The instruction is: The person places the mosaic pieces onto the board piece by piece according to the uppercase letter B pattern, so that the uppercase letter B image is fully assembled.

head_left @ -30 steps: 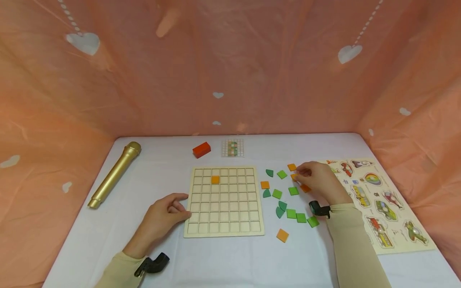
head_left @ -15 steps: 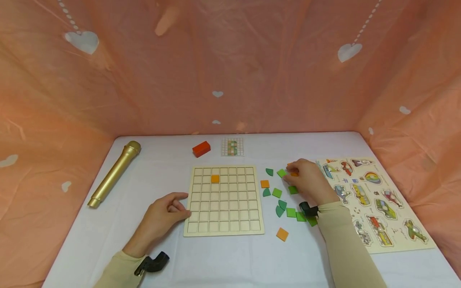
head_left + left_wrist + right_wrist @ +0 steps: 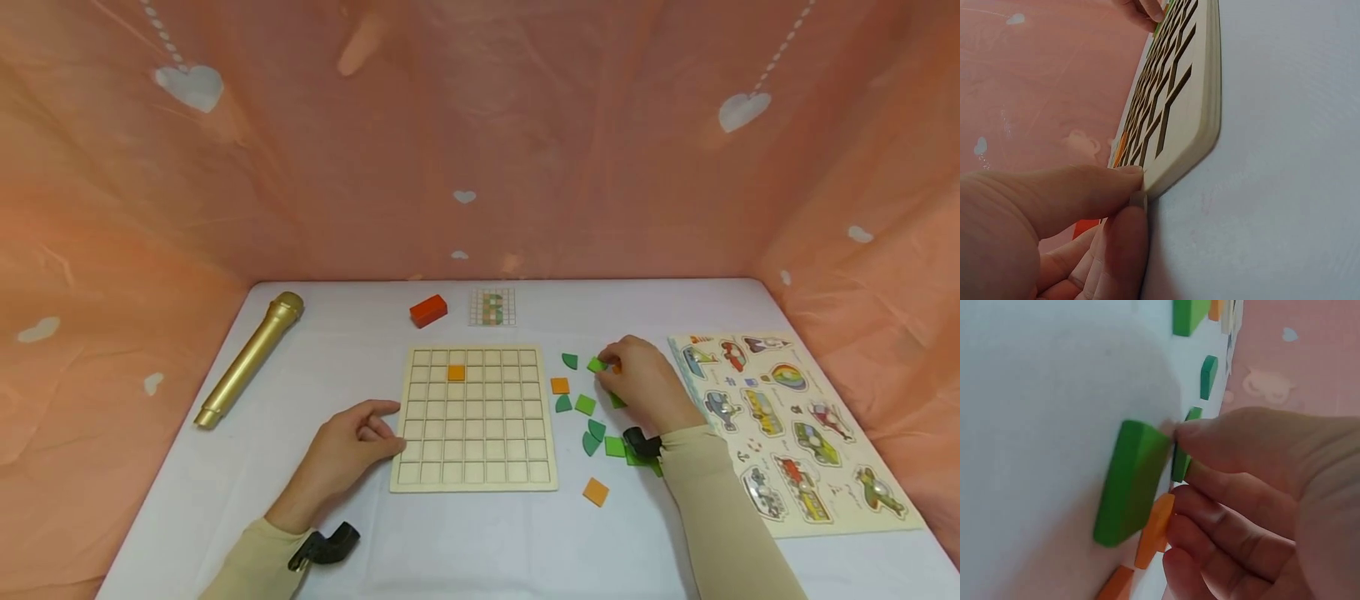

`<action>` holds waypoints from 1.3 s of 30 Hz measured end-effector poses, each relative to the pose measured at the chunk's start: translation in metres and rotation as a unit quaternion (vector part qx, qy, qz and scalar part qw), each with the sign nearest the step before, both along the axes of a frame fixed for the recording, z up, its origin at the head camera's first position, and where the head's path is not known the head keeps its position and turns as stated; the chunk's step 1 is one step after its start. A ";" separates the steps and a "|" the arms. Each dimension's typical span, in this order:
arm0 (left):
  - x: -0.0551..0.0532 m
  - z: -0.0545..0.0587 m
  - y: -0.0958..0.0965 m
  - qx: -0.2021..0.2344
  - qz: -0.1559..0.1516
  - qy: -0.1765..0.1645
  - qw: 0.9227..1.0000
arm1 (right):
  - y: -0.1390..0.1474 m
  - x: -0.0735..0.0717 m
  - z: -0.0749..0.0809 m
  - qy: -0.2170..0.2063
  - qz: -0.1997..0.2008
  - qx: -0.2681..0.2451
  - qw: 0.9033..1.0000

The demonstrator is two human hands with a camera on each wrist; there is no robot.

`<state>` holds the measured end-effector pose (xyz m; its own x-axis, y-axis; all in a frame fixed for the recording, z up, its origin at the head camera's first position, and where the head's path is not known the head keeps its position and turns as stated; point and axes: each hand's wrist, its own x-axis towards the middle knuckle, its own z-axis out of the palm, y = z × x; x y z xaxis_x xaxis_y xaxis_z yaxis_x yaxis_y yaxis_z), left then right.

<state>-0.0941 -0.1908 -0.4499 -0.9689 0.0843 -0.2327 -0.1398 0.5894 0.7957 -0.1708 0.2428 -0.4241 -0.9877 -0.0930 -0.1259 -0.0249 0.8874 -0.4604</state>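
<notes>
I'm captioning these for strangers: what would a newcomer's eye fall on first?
Probably the grid board in the middle, one orange tile set near its far edge. Next, the gold microphone lying aslant on the left. Then the left hand at the board's left edge, and the right hand at a green tile on the right.

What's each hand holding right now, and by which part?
The right hand appears to pinch a green tile by its edges. The left hand touches the left edge of the grid board without wrapping round it.
</notes>
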 end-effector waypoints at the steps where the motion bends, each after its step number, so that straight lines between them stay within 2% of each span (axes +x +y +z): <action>1: 0.000 0.000 0.000 0.000 0.001 -0.001 1.000 | -0.001 0.000 0.000 -0.002 0.001 -0.002 1.000; 10: 0.001 -0.001 0.000 0.003 0.002 0.005 1.000 | -0.022 0.000 0.009 0.021 0.039 -0.028 0.999; 20: 0.000 -0.002 0.000 0.002 0.005 0.002 1.000 | -0.102 -0.018 0.010 0.035 0.117 -0.035 0.992; 26: 0.000 -0.003 0.000 0.007 0.005 0.002 1.000 | -0.137 -0.021 0.006 0.041 0.149 -0.043 0.987; 32: -0.001 -0.003 0.002 0.000 0.003 0.003 1.000 | -0.149 -0.020 0.002 0.054 0.166 -0.048 0.983; 39: -0.001 -0.001 0.002 -0.009 0.005 -0.001 1.000 | -0.153 -0.021 0.000 0.047 0.176 -0.032 0.983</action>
